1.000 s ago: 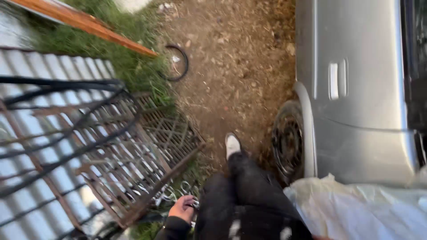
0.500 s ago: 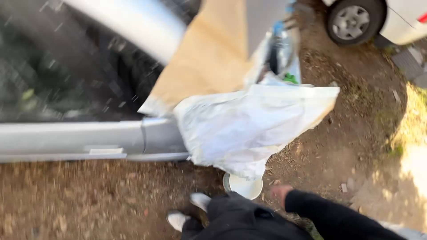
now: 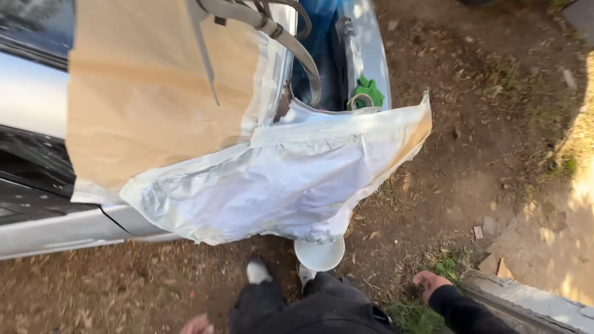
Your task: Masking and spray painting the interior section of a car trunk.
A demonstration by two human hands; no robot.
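A round white plastic bowl sits on the bare dirt ground, just ahead of the person's pale shoes and partly under a crinkled white plastic sheet taped over a silver car. Brown masking paper covers the panel above the sheet. The right hand hangs loosely open and empty near a grass tuft; the left hand, cut off by the frame edge, cannot be read.
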